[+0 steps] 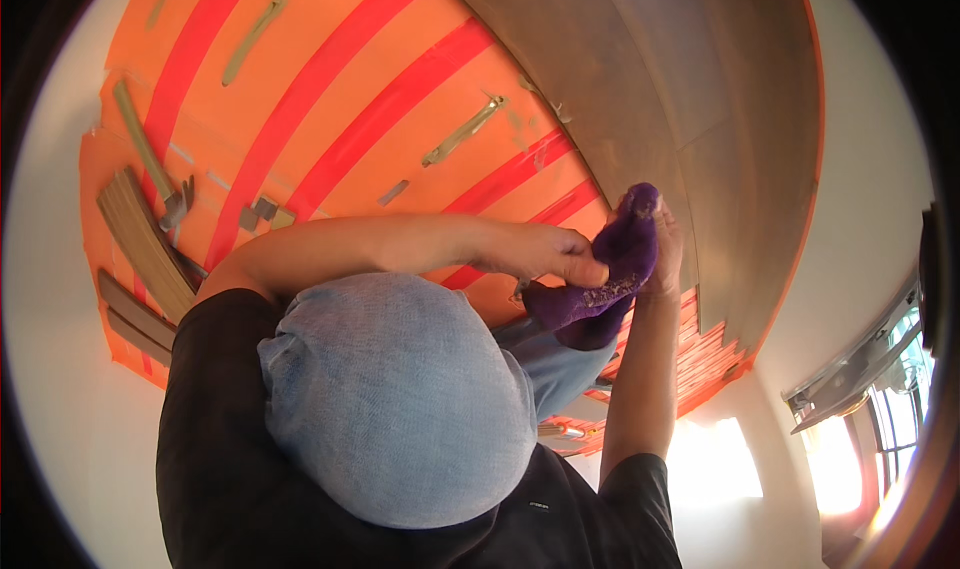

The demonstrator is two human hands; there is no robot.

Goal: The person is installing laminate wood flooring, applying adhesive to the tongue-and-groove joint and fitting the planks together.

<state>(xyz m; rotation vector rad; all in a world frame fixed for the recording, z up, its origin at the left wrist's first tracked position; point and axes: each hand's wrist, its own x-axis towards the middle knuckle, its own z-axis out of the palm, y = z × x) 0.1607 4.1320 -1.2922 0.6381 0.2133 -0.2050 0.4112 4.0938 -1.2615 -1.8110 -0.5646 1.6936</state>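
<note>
A purple sock (630, 244) covers a foot raised in front of me, its sole flecked with pale, crumbly debris. My left hand (555, 257) reaches over from the left and pinches the sock's side, thumb on top. From the other side my right hand (664, 241) grips the toe end, its fingers partly hidden behind the sock. A bent knee in blue denim (400, 399) fills the middle of the view, with my left arm passing beyond it. More purple fabric shows below the foot, beside a denim leg (560, 369).
Orange underlay (400, 99) with red stripes covers the floor ahead. Brown floorboards (690, 99) lie at the right. Leftward are a hammer (155, 159), loose planks (150, 244) and small block-like pieces (265, 212). Bright windows (900, 409) stand far right.
</note>
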